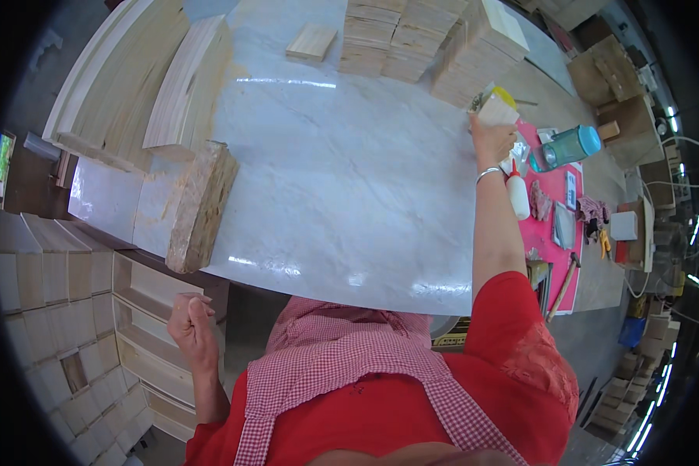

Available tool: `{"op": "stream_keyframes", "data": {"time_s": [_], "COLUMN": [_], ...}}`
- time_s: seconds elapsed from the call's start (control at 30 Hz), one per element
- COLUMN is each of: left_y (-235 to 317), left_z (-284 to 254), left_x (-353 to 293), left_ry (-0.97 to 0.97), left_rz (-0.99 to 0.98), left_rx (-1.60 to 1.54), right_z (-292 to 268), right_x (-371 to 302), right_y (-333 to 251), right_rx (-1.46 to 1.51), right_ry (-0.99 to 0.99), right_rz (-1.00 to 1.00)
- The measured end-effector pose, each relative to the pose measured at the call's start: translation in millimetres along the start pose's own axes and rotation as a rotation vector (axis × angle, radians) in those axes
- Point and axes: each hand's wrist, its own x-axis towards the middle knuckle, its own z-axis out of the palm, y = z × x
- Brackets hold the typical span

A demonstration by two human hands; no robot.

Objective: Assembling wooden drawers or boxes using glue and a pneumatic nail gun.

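My right hand [493,142] reaches to the far right of the table, fingers closed round a pale tub with a yellow rim [499,110]. Part of the tub is behind the fingers. Just below that hand lies a white glue bottle with a red tip [518,196], and a teal water bottle [565,148] is to its right. My left hand [193,328] is raised off the table's near left edge, its fingers curled closed. Whether anything small is inside them is hidden. A rough-edged wooden block [202,208] on the table is the thing nearest to it.
Long pale boards [124,81] stand at the table's left, and stacked wooden blocks [373,35] at the back. One small wood piece [311,42] lies flat. A hammer [563,287] rests on the pink sheet [544,225]. Wooden drawer boxes [151,342] are piled below left.
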Motion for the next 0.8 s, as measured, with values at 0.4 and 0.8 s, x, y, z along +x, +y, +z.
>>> {"op": "stream_keyframes", "data": {"time_s": [0.4, 0.8], "left_y": [56.2, 13.4], "left_z": [11.2, 40.7], "left_x": [130.8, 343.6], "left_ry": [0.127, -0.229], "left_rz": [0.555, -0.143], "left_rx": [0.298, 0.819], "right_z": [-39.6, -155.2], "right_x": [-31.4, -167.2], "right_y": [45.7, 92.5], "right_rx": [0.878, 0.699], "right_ry": [-0.17, -0.353], "right_rz": [-0.265, -0.355]}}
